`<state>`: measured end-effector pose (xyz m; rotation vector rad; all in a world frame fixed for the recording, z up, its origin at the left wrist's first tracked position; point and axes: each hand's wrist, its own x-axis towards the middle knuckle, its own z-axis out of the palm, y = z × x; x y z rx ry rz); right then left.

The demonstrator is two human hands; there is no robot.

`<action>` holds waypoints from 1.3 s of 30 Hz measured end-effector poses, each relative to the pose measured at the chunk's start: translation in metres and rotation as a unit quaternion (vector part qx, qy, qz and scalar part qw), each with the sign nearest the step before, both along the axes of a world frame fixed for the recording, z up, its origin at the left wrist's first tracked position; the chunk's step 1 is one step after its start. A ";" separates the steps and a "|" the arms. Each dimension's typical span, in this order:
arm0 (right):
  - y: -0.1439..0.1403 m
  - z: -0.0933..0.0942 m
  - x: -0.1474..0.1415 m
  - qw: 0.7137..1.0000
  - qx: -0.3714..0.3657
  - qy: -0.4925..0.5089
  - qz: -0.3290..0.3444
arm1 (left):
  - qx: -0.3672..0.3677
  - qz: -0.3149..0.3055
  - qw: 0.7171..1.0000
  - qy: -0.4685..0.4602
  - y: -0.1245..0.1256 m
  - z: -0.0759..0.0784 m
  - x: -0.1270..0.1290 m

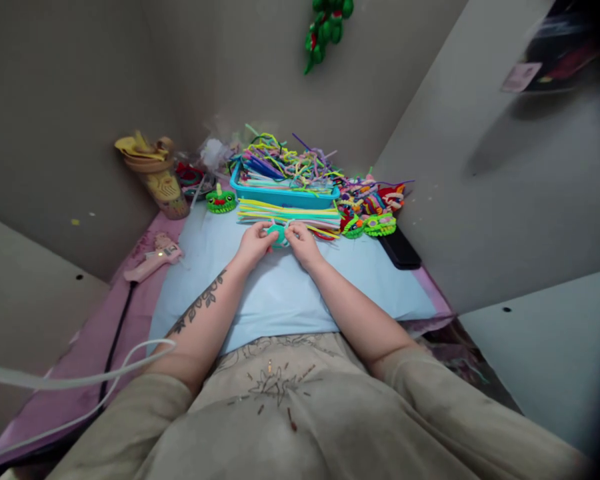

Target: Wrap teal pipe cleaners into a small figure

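Observation:
Between my hands is a small teal piece that looks made of bent pipe cleaners, with pale bits at its edges. My left hand pinches its left side. On the other side, the fingers of my right hand are closed on its right edge. Both hands are just above the blue sheet. Right behind them lies a row of straight pipe cleaners in yellow, teal and other colours. The fingertips partly hide the held piece.
A blue basket heaped with pipe cleaners stands at the back. Finished green figures sit to its left, with colourful ones to its right. A pink glue gun, a cup and a black phone-like slab lie around the edges.

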<state>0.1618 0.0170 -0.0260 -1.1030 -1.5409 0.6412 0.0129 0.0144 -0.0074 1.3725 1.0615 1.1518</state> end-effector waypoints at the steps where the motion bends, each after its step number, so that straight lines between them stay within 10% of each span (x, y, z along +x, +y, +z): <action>1: 0.001 0.001 -0.001 1.000 0.001 0.001 -0.009 | 0.009 0.018 1.000 0.001 -0.002 0.001 0.001; 6: 0.010 0.012 -0.009 0.993 -0.017 0.046 -0.106 | 0.112 0.160 0.980 0.028 -0.016 0.011 0.005; 28: 0.003 0.010 -0.033 0.991 0.030 0.084 -0.100 | 0.086 0.132 0.985 -0.070 -0.007 0.008 -0.003; 39: 0.002 0.019 -0.010 0.980 0.117 -0.102 -0.123 | 0.066 0.118 0.983 -0.121 -0.005 0.013 -0.007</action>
